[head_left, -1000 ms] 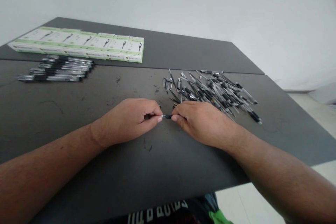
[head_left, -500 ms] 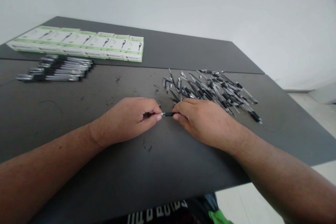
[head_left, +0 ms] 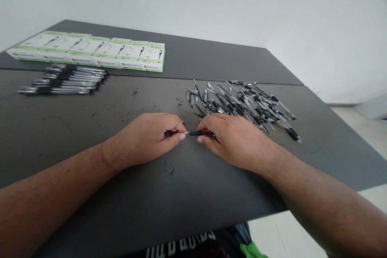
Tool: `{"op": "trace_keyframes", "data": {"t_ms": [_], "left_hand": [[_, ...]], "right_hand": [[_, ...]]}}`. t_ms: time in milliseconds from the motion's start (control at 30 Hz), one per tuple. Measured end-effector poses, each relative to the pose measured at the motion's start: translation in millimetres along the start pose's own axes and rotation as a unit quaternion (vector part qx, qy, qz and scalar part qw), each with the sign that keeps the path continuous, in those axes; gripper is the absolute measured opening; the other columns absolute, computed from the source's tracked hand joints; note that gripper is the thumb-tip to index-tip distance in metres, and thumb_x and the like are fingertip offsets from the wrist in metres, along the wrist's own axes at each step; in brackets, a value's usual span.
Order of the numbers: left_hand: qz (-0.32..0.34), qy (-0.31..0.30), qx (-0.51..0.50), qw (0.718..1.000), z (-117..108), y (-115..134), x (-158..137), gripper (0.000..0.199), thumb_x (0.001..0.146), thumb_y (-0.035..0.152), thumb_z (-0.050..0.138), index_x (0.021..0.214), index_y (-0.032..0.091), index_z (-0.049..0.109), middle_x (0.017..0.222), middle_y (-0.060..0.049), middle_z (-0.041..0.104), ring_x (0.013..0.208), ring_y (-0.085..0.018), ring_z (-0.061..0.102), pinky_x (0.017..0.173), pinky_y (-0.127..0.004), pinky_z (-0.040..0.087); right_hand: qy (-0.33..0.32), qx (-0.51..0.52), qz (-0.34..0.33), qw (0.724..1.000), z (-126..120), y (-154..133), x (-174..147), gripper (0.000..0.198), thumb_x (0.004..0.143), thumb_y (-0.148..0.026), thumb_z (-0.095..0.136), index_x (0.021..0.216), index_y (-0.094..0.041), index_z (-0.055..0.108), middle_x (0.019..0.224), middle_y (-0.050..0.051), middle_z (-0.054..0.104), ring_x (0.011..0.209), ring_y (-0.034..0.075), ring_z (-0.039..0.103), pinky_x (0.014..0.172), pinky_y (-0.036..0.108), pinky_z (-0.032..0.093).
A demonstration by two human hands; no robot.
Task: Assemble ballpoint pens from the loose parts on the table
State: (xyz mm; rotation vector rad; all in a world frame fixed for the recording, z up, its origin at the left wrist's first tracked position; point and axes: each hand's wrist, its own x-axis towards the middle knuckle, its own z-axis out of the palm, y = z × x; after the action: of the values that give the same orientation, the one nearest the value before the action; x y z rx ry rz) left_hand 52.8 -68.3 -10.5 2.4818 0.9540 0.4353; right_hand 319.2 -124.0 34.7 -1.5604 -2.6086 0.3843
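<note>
A pen (head_left: 193, 133) with a black grip lies level between my two hands, above the near middle of the table. My left hand (head_left: 154, 135) pinches its pale tip end between thumb and forefinger. My right hand (head_left: 236, 139) is curled about the other end, the forefinger along the pen and the thumb slightly off it; the palm hides where the pen ends. Just beyond my right hand spreads a loose heap of pen parts (head_left: 256, 105), with clear barrels, black grips and small tips.
At the left lies a neat row of pens (head_left: 69, 80). Behind it stand several white and green boxes (head_left: 99, 50) side by side. Dark scraps (head_left: 134, 92) dot the grey table (head_left: 136, 205), whose near edge runs just before my body. A pale wall rises behind.
My right thumb and forefinger have parted a little, so more of the pen shows between them. My left hand keeps its pinch in the same place.
</note>
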Motion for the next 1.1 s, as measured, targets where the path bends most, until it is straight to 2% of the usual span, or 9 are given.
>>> {"op": "trace_keyframes", "data": {"t_ms": [67, 133, 267, 433, 500, 600, 767, 967, 1100], "left_hand": [[0.000, -0.002, 0.000, 1.000, 0.2, -0.2, 0.4, 0.028, 0.107, 0.042, 0.060, 0.102, 0.027, 0.083, 0.088, -0.003, 0.083, 0.082, -0.023, 0.076, 0.077, -0.035, 0.052], [0.004, -0.004, -0.002, 1.000, 0.5, -0.4, 0.6, 0.027, 0.108, 0.042, 0.060, 0.102, 0.027, 0.083, 0.088, -0.003, 0.083, 0.081, -0.023, 0.076, 0.078, -0.036, 0.053], [0.004, -0.003, -0.002, 1.000, 0.7, -0.3, 0.6, 0.028, 0.108, 0.041, 0.060, 0.101, 0.027, 0.083, 0.089, -0.004, 0.084, 0.083, -0.023, 0.077, 0.078, -0.035, 0.053], [0.003, -0.002, 0.000, 1.000, 0.7, -0.3, 0.0, 0.028, 0.108, 0.042, 0.061, 0.104, 0.027, 0.085, 0.089, -0.003, 0.084, 0.083, -0.023, 0.077, 0.079, -0.034, 0.055], [0.005, -0.004, -0.001, 1.000, 1.0, -0.9, -0.1, 0.028, 0.108, 0.042, 0.061, 0.104, 0.027, 0.085, 0.089, -0.003, 0.084, 0.083, -0.023, 0.077, 0.078, -0.034, 0.054], [0.007, -0.006, -0.004, 1.000, 1.5, -1.7, 0.1, 0.029, 0.108, 0.041, 0.060, 0.103, 0.027, 0.084, 0.090, -0.004, 0.084, 0.083, -0.023, 0.076, 0.078, -0.035, 0.052], [0.006, -0.006, 0.000, 1.000, 1.2, -1.0, 0.5, 0.029, 0.109, 0.042, 0.060, 0.104, 0.027, 0.084, 0.089, -0.003, 0.083, 0.083, -0.023, 0.076, 0.078, -0.034, 0.053], [0.010, -0.011, 0.003, 1.000, 0.7, -0.6, 0.2, 0.029, 0.108, 0.041, 0.060, 0.104, 0.026, 0.085, 0.092, -0.005, 0.085, 0.086, -0.024, 0.078, 0.079, -0.035, 0.054], [0.007, -0.006, -0.004, 1.000, 0.5, -0.5, -0.1, 0.029, 0.108, 0.042, 0.059, 0.102, 0.027, 0.083, 0.090, -0.004, 0.084, 0.083, -0.024, 0.077, 0.077, -0.036, 0.051]], "right_hand": [[0.000, -0.004, -0.005, 1.000, 0.5, 0.7, 0.0, 0.021, 0.112, -0.027, 0.077, 0.132, -0.021, 0.082, 0.125, 0.010, 0.089, 0.116, 0.030, 0.084, 0.094, 0.037, 0.058], [-0.013, -0.014, -0.009, 1.000, 1.1, 1.1, -0.1, 0.017, 0.115, -0.027, 0.073, 0.128, -0.020, 0.083, 0.121, 0.010, 0.089, 0.115, 0.031, 0.084, 0.093, 0.038, 0.058], [-0.028, -0.009, -0.014, 0.999, 2.1, 0.6, -0.1, 0.024, 0.121, -0.028, 0.062, 0.126, -0.019, 0.084, 0.119, 0.012, 0.089, 0.115, 0.031, 0.084, 0.097, 0.040, 0.058], [-0.003, 0.004, -0.002, 1.000, 1.7, 0.0, 1.0, 0.022, 0.113, -0.029, 0.077, 0.133, -0.021, 0.082, 0.123, 0.011, 0.090, 0.113, 0.029, 0.083, 0.094, 0.037, 0.058], [-0.011, -0.005, -0.002, 1.000, 2.0, 0.1, 1.3, 0.017, 0.115, -0.029, 0.073, 0.127, -0.021, 0.082, 0.118, 0.010, 0.089, 0.109, 0.029, 0.083, 0.091, 0.037, 0.057], [-0.024, -0.004, -0.010, 1.000, 2.7, 0.2, 0.8, 0.023, 0.121, -0.029, 0.063, 0.122, -0.020, 0.084, 0.116, 0.011, 0.089, 0.108, 0.028, 0.083, 0.093, 0.038, 0.057], [-0.005, 0.017, -0.011, 1.000, 2.7, 0.8, -0.7, 0.022, 0.115, -0.029, 0.075, 0.133, -0.019, 0.082, 0.122, 0.011, 0.089, 0.115, 0.030, 0.084, 0.095, 0.038, 0.057], [-0.021, -0.002, -0.020, 1.000, 3.4, 0.6, 0.5, 0.024, 0.121, -0.029, 0.062, 0.122, -0.019, 0.084, 0.115, 0.011, 0.089, 0.109, 0.029, 0.083, 0.094, 0.039, 0.056], [-0.006, 0.019, -0.011, 1.000, 2.1, 0.0, 0.4, 0.022, 0.115, -0.029, 0.075, 0.133, -0.019, 0.082, 0.121, 0.010, 0.090, 0.112, 0.029, 0.083, 0.095, 0.038, 0.057]]}}
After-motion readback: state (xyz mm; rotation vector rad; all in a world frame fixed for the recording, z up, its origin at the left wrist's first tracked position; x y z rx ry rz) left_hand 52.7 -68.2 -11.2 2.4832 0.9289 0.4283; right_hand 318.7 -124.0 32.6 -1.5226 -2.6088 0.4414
